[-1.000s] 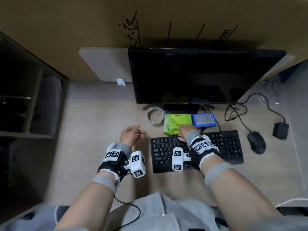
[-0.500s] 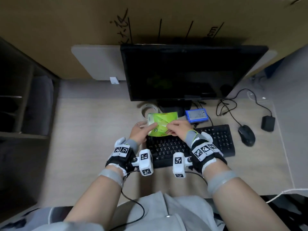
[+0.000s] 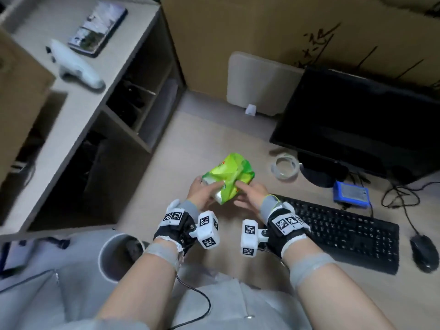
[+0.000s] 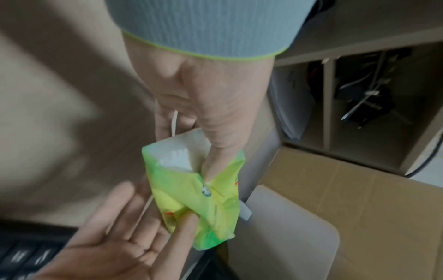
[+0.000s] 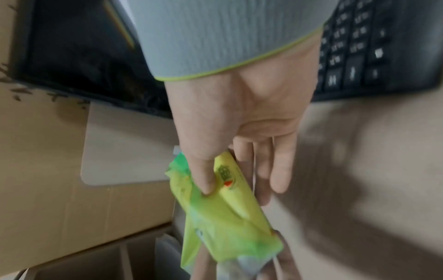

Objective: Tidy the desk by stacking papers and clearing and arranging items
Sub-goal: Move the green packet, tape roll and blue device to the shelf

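A crumpled green tissue packet (image 3: 228,175) is held in the air over the desk, left of the keyboard. My left hand (image 3: 202,191) grips its near, white-ended side, with the thumb pressed into the wrapper (image 4: 206,204). From the right, my right hand (image 3: 247,191) pinches the other end. Its thumb digs into the packet (image 5: 227,214) while the straight fingers lie behind it. In the left wrist view the right hand (image 4: 134,246) shows palm up beneath the packet. What the packet contains is hidden.
A black keyboard (image 3: 345,234), mouse (image 3: 422,252), blue device (image 3: 351,194), clear tape roll (image 3: 284,167) and monitor (image 3: 357,120) are to the right. A shelf unit (image 3: 95,115) stands left, with a phone (image 3: 97,27) and white gadget (image 3: 76,67) on top. A white round bin (image 3: 114,256) is near my lap.
The right hand lifted the packet from in front of the monitor and the left hand joined it. Both have carried it left and my view has swung left to the shelf.
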The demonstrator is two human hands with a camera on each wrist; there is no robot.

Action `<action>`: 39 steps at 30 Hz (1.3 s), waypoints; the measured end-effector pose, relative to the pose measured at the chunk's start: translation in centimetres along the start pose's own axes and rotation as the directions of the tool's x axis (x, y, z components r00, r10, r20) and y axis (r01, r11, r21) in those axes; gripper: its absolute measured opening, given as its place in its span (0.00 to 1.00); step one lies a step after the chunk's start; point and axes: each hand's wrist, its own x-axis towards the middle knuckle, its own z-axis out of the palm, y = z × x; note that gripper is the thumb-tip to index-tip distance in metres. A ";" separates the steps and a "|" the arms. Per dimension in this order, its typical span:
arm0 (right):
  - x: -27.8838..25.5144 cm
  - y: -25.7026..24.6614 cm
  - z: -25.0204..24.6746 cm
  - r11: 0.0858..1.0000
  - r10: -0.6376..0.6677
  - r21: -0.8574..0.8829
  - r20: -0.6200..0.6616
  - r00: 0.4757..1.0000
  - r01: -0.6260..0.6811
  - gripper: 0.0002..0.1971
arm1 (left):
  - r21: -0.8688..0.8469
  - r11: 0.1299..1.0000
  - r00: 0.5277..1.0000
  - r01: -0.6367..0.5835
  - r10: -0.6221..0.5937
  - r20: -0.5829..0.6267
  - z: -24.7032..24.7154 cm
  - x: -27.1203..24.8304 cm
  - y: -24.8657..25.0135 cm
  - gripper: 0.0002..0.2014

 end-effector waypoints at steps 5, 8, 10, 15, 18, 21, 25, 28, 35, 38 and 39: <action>1.7 2.1 7.3 0.999 0.021 -0.034 0.071 0.997 -0.019 0.13 | -0.083 0.995 0.985 0.052 -0.065 -0.158 -8.0 -0.9 -3.7 0.22; 2.4 4.6 11.2 0.982 0.084 -0.173 0.071 0.994 -0.071 0.06 | -0.234 0.968 0.918 0.086 -0.168 -0.359 -14.0 -2.5 -6.3 0.14; 2.4 5.5 12.5 0.967 0.108 -0.240 0.071 0.992 -0.088 0.07 | -0.356 0.930 0.889 0.090 -0.237 -0.393 -16.6 -3.2 -7.5 0.02; 2.8 6.0 19.5 0.920 0.124 -0.385 0.113 0.986 -0.072 0.05 | -0.490 0.872 0.878 0.019 -0.249 -0.409 -22.6 -4.4 -8.4 0.07; 4.1 4.3 24.3 0.893 0.073 -0.449 0.134 0.988 -0.005 0.06 | -0.509 0.861 0.870 -0.024 -0.232 -0.435 -24.9 -4.2 -7.9 0.03; 6.1 2.4 28.6 0.888 0.039 -0.459 0.151 0.988 0.035 0.14 | -0.501 0.865 0.863 -0.038 -0.224 -0.453 -26.6 -3.3 -7.6 0.05; 8.9 2.3 30.5 0.782 0.074 -0.623 0.117 0.990 0.015 0.20 | -0.508 0.861 0.867 -0.028 -0.231 -0.440 -27.3 -1.7 -7.3 0.07; 9.4 2.9 30.5 0.868 0.074 -0.497 0.169 0.983 0.020 0.14 | -0.497 0.868 0.907 -0.006 -0.204 -0.368 -26.2 -0.9 -6.3 0.04; 11.3 0.0 32.4 0.958 0.021 -0.282 0.239 0.971 0.049 0.25 | -0.463 0.886 0.909 0.025 -0.213 -0.357 -26.2 1.1 -4.6 0.06; 11.5 -0.2 33.8 0.963 0.006 -0.264 0.210 0.978 0.051 0.26 | -0.482 0.875 0.905 0.048 -0.242 -0.349 -26.9 0.9 -4.5 0.04; 11.8 0.0 34.1 0.952 0.003 -0.301 0.213 0.977 0.063 0.24 | -0.493 0.869 0.908 0.048 -0.244 -0.342 -27.1 1.0 -4.7 0.05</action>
